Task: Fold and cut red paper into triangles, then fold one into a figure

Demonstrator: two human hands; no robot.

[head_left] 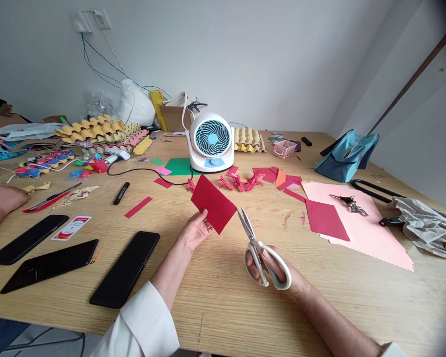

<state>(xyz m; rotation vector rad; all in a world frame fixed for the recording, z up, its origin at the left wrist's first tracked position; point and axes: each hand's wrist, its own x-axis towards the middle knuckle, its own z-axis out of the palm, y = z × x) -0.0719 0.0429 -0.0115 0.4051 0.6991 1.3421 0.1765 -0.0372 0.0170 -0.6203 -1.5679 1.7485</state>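
Pinched in my left hand (196, 231) is a piece of red paper (213, 204), tilted above the middle of the table. My right hand (271, 267) grips white-handled scissors (253, 242) with fingers through the loops. Their blades are slightly parted and point up beside the paper's right edge, apart from it. Behind the paper lie several cut red paper shapes (240, 182) in a row. A red paper strip (138, 207) rests to the left, and a larger red sheet (327, 219) lies on pink paper (371, 243) at the right.
A white fan (211, 141) stands at the back centre. Three black phones (125, 267) lie front left, near a black marker (122, 193) and a red utility knife (52, 198). Another person's hand (7, 203) is at far left. Keys (351, 204) and a blue bag (344, 156) sit right.
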